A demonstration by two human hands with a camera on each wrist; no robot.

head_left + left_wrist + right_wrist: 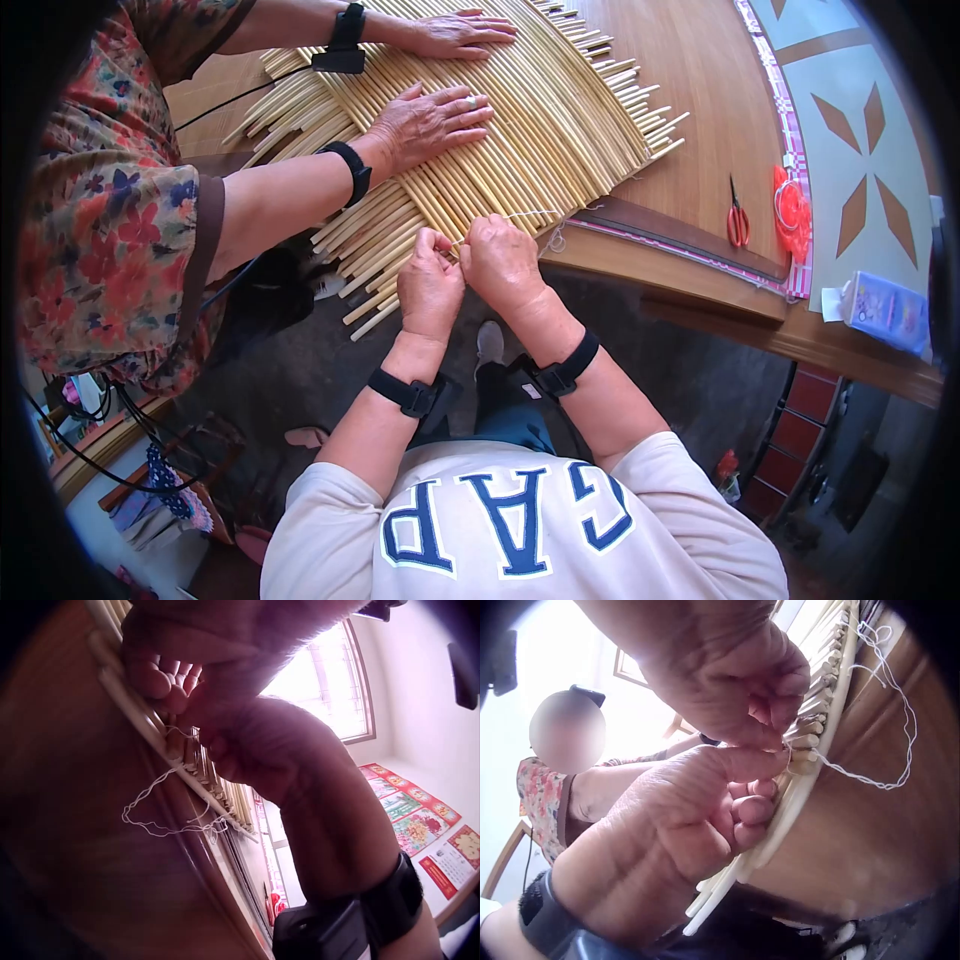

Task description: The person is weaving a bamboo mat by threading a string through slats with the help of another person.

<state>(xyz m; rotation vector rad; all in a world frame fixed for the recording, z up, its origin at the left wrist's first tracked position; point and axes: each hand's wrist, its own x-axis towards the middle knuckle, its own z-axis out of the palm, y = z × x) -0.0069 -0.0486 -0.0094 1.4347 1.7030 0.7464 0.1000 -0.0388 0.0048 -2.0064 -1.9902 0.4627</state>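
Note:
My left hand [430, 287] and right hand [500, 262] meet at the near edge of a mat of thin pale rods [480, 150], fingers curled and fingertips pinching a white string [530, 213]. In the left wrist view a loop of string [142, 823] hangs from the rod edge below both hands. The right wrist view has the left hand [667, 825] and right hand [727, 675] thumb to thumb over a rod end [804, 756], with string [909, 742] hanging beside it. Fingers partly hide the pinched part.
Another person's two hands [425, 125] rest flat on the mat from the left. On the wooden table [700, 190] lie red-handled scissors [738, 222], a bright red-orange bundle [792, 212] and a blue-and-clear plastic pack [888, 312]. Rod ends stick out past the table edge.

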